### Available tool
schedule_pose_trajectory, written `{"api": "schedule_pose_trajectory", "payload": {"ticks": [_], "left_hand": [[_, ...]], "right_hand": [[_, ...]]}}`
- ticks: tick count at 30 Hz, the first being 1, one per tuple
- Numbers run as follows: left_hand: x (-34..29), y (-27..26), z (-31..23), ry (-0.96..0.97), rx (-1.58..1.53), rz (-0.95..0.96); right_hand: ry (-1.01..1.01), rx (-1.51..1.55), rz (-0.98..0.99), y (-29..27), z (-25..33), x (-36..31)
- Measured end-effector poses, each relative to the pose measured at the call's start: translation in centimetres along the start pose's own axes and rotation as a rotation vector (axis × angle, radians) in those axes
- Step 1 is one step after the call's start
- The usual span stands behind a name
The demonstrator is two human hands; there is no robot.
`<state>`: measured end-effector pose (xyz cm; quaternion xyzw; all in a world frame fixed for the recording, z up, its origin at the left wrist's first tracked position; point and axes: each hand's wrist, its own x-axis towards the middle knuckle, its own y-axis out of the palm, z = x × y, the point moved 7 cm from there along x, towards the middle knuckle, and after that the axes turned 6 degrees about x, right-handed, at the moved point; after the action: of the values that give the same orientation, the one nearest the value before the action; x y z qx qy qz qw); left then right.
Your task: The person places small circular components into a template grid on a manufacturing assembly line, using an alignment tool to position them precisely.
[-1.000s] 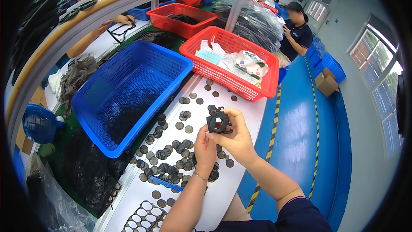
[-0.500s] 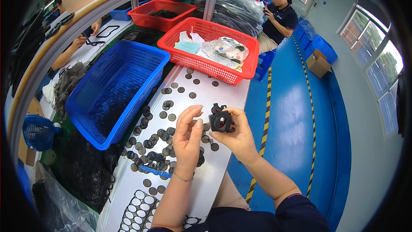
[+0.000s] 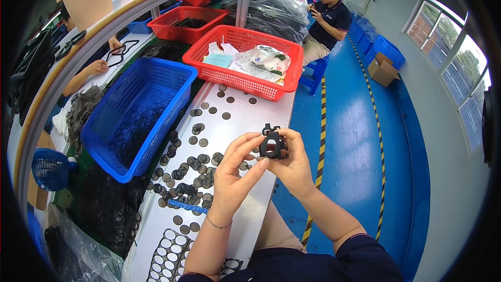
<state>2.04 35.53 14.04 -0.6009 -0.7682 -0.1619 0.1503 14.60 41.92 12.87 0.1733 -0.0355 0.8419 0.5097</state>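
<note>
Above the front part of the white table, a small black moulded part (image 3: 271,149) with a round opening and a smaller ring on top is held up. My right hand (image 3: 296,169) grips it from the right, thumb below and fingers behind. My left hand (image 3: 234,175) meets its left side, fingers curled and thumb at the lower edge; whether it pinches anything small there is hidden. Many dark, see-through round discs (image 3: 195,162) lie scattered on the table beside and beyond my left hand. A blue strip (image 3: 187,207) lies among them.
A sheet of white ovals (image 3: 168,250) lies at the near table end. A blue basket (image 3: 182,91) stands left, a red basket (image 3: 245,81) with papers at the far end. A seated person (image 3: 331,21) is beyond; another person's hand (image 3: 97,67) works across the bench.
My left hand has moved right and closed in on the black part, which has turned slightly in my right hand. Across the bench, the other person's hands have shifted with a black frame.
</note>
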Motion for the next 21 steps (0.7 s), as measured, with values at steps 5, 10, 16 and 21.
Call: {"api": "schedule_pose_trajectory", "payload": {"ticks": [5, 10, 16, 21], "left_hand": [[0.0, 0.1, 0.3, -0.042, -0.064, -0.006], [0.1, 0.0, 0.8, -0.073, -0.092, -0.030], [0.0, 0.1, 1.0, -0.066, -0.085, -0.038], [0.1, 0.1, 1.2, -0.063, -0.060, -0.044]], "right_hand": [[-0.015, -0.076, -0.041, -0.3, -0.1, -0.3], [-0.055, -0.139, -0.033, 0.0, 0.4, -0.3], [-0.044, -0.130, -0.034, -0.1, 0.0, -0.5], [-0.024, -0.112, -0.040, -0.1, -0.3, -0.3]]}}
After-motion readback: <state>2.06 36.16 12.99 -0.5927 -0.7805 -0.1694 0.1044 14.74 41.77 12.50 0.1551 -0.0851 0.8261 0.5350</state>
